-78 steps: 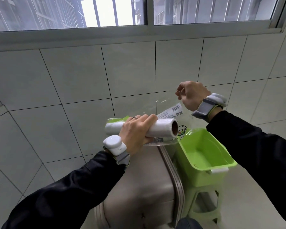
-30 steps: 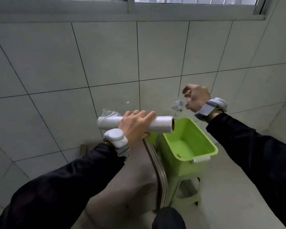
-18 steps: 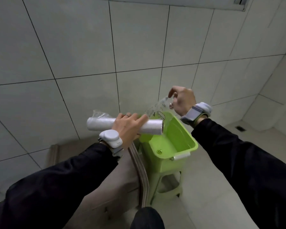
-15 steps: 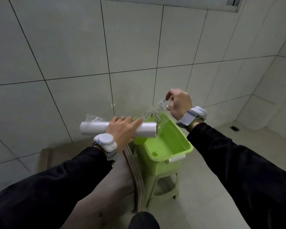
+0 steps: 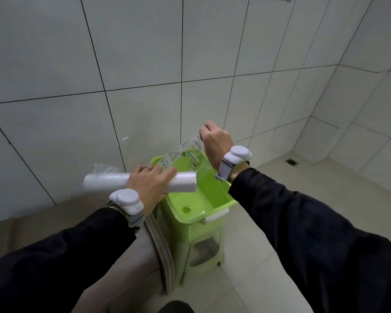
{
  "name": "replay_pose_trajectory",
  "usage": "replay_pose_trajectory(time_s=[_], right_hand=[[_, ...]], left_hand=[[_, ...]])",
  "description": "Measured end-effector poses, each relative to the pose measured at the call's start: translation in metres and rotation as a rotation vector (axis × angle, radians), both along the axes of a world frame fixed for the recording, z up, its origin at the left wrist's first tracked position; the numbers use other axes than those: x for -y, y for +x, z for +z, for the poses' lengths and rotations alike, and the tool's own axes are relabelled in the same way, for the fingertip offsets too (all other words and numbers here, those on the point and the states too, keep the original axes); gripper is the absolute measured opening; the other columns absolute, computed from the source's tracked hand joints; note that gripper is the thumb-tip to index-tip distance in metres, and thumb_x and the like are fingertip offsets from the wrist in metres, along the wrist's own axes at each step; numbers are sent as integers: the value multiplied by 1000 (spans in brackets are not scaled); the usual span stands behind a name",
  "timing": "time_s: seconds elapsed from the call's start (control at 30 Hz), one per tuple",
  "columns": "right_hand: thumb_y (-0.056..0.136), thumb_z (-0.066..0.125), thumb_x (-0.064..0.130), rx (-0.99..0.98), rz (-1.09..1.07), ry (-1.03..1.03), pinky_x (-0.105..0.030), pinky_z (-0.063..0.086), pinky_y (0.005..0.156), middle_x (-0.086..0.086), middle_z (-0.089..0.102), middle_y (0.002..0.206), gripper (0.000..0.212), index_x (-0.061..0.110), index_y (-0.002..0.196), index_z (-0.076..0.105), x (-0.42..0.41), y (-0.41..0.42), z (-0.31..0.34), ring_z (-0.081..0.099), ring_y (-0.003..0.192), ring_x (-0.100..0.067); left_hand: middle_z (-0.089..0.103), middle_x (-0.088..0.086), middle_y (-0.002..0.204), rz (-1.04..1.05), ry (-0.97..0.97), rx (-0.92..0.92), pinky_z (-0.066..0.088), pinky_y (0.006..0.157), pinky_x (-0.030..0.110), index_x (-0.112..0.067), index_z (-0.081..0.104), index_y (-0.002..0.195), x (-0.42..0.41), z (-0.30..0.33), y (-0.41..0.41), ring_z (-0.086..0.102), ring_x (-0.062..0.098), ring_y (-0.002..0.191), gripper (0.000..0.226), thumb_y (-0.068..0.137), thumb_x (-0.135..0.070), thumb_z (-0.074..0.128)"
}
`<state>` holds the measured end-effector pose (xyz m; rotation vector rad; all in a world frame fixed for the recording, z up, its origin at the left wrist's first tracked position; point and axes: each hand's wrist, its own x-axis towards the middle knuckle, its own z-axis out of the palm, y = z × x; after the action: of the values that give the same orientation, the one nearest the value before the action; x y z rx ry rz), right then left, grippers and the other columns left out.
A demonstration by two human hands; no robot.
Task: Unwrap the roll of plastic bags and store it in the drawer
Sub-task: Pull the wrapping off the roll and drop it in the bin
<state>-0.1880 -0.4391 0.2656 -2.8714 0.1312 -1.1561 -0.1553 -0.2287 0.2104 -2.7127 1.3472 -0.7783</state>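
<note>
My left hand (image 5: 148,185) holds the roll of bags (image 5: 131,182) level, its grip wrapped round the middle, above the green bin (image 5: 215,199). My right hand (image 5: 215,143) pinches the clear wrapper (image 5: 183,154). I judge the roll light, soft-skinned and slippery: hold mid-length, firmly
</note>
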Motion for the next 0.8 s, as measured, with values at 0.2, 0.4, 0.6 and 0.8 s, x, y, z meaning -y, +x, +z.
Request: replay_pose_trajectory(time_s=[0.2,0.4,0.6,0.8], right_hand=[[69,49,-22,4,-41,-64,-28,30,45,-24,51,69,19,-4,63,50,32,1,11,30,48,-22],[73,42,-22,-78,-153,-203,-34,32,52,-24,53,82,22,-3,72,52,59,-7,23,48,62,-31],[63,59,-24,-148,-123,-245,-28,31,45,-21,53,72,22,-3,64,51,50,-5,8,51,54,-30],[67,63,-14,-280,39,-245,-31,38,45,-22,56,79,11,-6,69,55,17,17,-54,56,64,-34]], left_hand=[[58,2,75,-27,23,-7,46,62,36,-24,45,97,9,-11,8,60,27,63,67,47,-27,89],[58,2,73,-29,38,-18,45,64,37,-24,47,100,20,-16,9,60,27,66,69,46,-28,89],[57,2,72,-29,35,-8,42,63,37,-25,43,99,25,-21,8,57,27,65,67,48,-27,87],[57,4,72,-29,50,-14,40,63,39,-24,41,99,24,-38,8,57,28,65,69,48,-26,87]])
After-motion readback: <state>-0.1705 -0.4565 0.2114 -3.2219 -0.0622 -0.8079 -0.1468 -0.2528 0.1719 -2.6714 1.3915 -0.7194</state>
